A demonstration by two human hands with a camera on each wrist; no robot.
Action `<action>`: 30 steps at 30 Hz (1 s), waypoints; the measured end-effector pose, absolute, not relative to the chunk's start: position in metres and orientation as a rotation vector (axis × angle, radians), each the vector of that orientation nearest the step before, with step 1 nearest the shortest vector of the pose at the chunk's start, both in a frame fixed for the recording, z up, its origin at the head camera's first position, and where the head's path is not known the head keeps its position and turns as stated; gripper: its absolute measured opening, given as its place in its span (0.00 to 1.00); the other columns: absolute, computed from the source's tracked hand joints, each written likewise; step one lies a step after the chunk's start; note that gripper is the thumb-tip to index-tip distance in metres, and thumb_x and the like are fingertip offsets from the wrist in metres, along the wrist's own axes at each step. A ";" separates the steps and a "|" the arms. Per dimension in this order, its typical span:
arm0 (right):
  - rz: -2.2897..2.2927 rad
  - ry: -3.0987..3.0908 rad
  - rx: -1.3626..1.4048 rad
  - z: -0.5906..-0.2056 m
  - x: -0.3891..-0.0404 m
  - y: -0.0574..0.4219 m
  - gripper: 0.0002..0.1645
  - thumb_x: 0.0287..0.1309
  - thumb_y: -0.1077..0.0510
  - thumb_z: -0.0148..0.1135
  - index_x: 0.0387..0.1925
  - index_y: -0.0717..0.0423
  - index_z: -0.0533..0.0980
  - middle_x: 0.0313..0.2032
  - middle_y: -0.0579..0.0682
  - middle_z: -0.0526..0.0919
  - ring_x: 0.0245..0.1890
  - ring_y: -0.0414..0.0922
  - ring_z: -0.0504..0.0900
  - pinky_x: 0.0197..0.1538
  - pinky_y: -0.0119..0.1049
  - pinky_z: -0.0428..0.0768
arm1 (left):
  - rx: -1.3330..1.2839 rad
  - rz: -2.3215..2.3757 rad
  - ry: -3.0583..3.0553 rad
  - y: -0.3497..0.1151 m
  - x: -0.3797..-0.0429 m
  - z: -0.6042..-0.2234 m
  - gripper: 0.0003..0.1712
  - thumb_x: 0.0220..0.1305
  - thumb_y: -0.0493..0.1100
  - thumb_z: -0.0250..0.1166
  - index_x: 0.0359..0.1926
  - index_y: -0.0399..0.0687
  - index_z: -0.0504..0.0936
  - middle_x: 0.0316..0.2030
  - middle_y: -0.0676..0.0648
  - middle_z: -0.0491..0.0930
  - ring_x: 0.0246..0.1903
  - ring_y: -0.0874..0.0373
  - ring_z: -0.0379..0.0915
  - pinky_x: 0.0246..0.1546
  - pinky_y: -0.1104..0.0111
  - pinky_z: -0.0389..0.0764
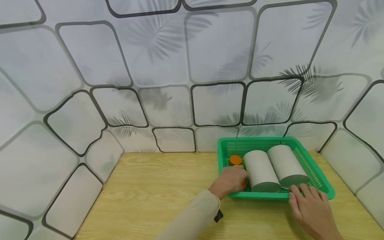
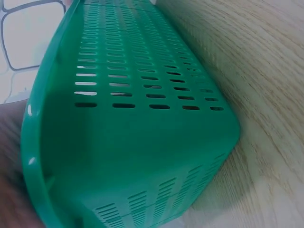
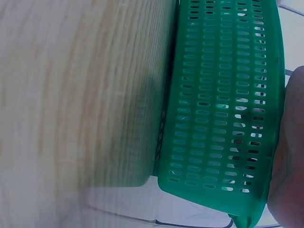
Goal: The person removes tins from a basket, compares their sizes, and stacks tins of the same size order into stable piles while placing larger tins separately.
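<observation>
The left wrist view is mostly filled by a green basket (image 2: 137, 130), its slotted walls joined at a smooth corner. A wood-grained tabletop (image 2: 268, 95) is shown at right, a dark-lined wall (image 2: 33, 35) at upper left; the left grip (image 2: 14, 175) is blurred beside the rim (image 2: 29, 142).

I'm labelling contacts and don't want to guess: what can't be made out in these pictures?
Fingertips of the left hand, and what they touch: head view, hidden by the hand.
Nearer orange item: head view, mostly covered by that hand.
Floor of the green basket beneath the white cylinders: head view, hidden by them.
Right hand: right wrist view, cut off by right edge.
Left hand: left wrist view, blurred, cut off by left edge.
</observation>
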State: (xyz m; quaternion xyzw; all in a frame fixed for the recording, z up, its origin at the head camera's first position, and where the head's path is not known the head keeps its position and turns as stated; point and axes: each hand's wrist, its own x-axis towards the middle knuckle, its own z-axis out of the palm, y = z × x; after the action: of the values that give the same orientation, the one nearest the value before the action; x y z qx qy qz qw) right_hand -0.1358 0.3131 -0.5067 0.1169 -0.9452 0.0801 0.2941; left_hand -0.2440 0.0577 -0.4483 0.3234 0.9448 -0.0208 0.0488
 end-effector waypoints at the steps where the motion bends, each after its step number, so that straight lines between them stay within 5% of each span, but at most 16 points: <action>1: 0.211 -2.519 0.310 -0.507 -0.136 0.313 0.05 0.69 0.55 0.54 0.34 0.48 0.70 0.35 0.52 0.75 0.39 0.60 0.74 0.39 0.59 0.66 | 0.984 -0.063 2.873 0.059 -0.244 -0.448 0.20 0.65 0.47 0.73 0.54 0.76 0.85 0.45 0.65 0.77 0.38 0.67 0.73 0.32 0.71 0.77; 12: 0.199 -2.495 0.329 -0.506 -0.136 0.313 0.05 0.69 0.56 0.54 0.35 0.48 0.71 0.35 0.52 0.75 0.38 0.59 0.74 0.38 0.58 0.66 | 1.002 -0.084 2.884 0.061 -0.244 -0.451 0.20 0.67 0.46 0.71 0.56 0.77 0.84 0.52 0.60 0.74 0.47 0.60 0.68 0.35 0.67 0.78; 20: 0.199 -2.498 0.327 -0.505 -0.136 0.314 0.05 0.69 0.55 0.54 0.35 0.49 0.72 0.35 0.53 0.76 0.38 0.59 0.75 0.38 0.58 0.66 | 1.012 -0.140 2.901 0.064 -0.247 -0.455 0.17 0.66 0.48 0.71 0.52 0.78 0.83 0.57 0.58 0.71 0.51 0.57 0.67 0.51 0.60 0.77; 30: 0.206 -2.493 0.333 -0.508 -0.136 0.314 0.04 0.69 0.56 0.53 0.36 0.48 0.71 0.36 0.52 0.75 0.38 0.59 0.74 0.38 0.57 0.66 | 1.021 -0.202 2.886 0.064 -0.246 -0.456 0.08 0.71 0.45 0.66 0.45 0.70 0.83 0.52 0.58 0.74 0.50 0.58 0.70 0.48 0.64 0.78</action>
State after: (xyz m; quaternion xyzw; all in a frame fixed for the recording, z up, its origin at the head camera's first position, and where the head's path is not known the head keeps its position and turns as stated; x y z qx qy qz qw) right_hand -0.1357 0.3136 -0.5077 0.1256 -0.9412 0.0778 0.3039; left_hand -0.2463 0.0645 -0.4563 0.3326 0.9401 -0.0659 0.0367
